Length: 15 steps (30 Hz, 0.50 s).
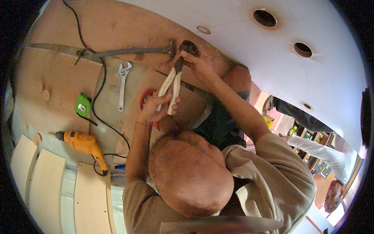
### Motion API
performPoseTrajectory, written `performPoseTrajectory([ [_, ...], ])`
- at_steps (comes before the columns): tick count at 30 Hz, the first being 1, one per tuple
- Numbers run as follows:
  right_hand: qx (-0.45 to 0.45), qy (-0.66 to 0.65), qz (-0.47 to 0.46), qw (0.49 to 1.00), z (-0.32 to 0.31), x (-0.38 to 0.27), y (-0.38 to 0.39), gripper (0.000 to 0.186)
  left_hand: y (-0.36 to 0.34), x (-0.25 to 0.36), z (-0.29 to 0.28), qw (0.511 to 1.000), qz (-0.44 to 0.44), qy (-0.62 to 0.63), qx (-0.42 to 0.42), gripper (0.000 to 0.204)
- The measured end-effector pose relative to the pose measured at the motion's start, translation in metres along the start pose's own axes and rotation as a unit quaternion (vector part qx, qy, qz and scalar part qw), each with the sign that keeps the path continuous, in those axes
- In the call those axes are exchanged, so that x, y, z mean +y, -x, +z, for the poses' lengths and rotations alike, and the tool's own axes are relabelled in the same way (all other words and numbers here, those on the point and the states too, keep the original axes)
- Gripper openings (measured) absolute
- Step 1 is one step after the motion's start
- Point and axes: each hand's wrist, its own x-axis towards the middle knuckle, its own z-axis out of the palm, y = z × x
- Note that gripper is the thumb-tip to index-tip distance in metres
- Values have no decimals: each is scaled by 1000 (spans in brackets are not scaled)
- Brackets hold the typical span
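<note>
My left hand [156, 107] is closed around the pale handles of a pair of pliers [167, 84], which are spread apart in a V. The dark jaws point away from me, against a dark, round, cup-like piece [189, 47]. My right hand [196, 66] grips that piece by the jaws; its fingers partly cover where the two meet. Behind my left hand shows part of a red round object [147, 94], mostly hidden. A hammer [136, 51] lies just left of the round piece.
An adjustable wrench [122, 85], green tape measure [82, 104] and orange drill [86, 146] lie at left, with a black cord [104, 74] winding between. Pale boards [46, 183] lie nearer. A white panel [241, 35] with round holes rises at right; another person [327, 150] is beyond it.
</note>
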Motion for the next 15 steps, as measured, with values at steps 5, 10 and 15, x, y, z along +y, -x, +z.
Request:
performPoseTrajectory([
  [5,118,316,-116,934,16,-21,14,57,11,2,-1,993,59,-73,64,38],
  [10,92,252,-236,934,26,-31,20,66,20,17,2,989,110,-48,82,31],
  [15,92,258,-247,929,12,-20,6,67,20,40,6,971,158,-90,155,23],
])
